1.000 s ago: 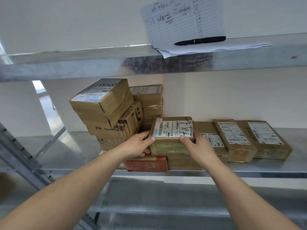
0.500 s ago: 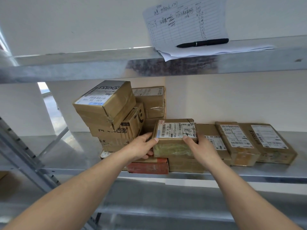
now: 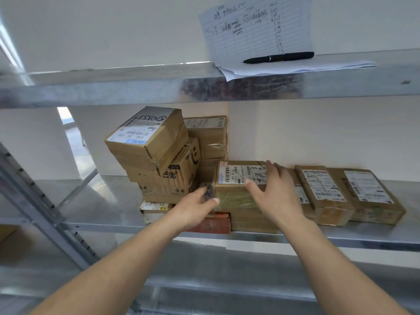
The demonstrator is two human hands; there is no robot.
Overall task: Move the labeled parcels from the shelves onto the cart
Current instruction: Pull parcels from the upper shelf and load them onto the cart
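A brown labeled parcel (image 3: 236, 178) with a white barcode label and black handwriting sits on top of other boxes on the middle metal shelf (image 3: 341, 237). My left hand (image 3: 195, 205) holds its left front corner, thumb on the front face and fingers on the left side. My right hand (image 3: 275, 192) lies over its top right part, thumb on the label and fingers reaching towards the back edge. Under the parcel are a red box (image 3: 211, 223) and a brown box (image 3: 252, 220).
A leaning stack of brown parcels (image 3: 147, 142) stands close on the left. Two flat labeled parcels (image 3: 322, 189) (image 3: 368, 192) lie to the right. The upper shelf (image 3: 113, 87) carries a list sheet (image 3: 254, 26) and a black pen (image 3: 279, 57). A slotted upright (image 3: 45, 212) runs down the left.
My right hand has slid from the parcel's right side up onto its top. My left hand has shifted a little along the left corner. The parcel sits in the same place.
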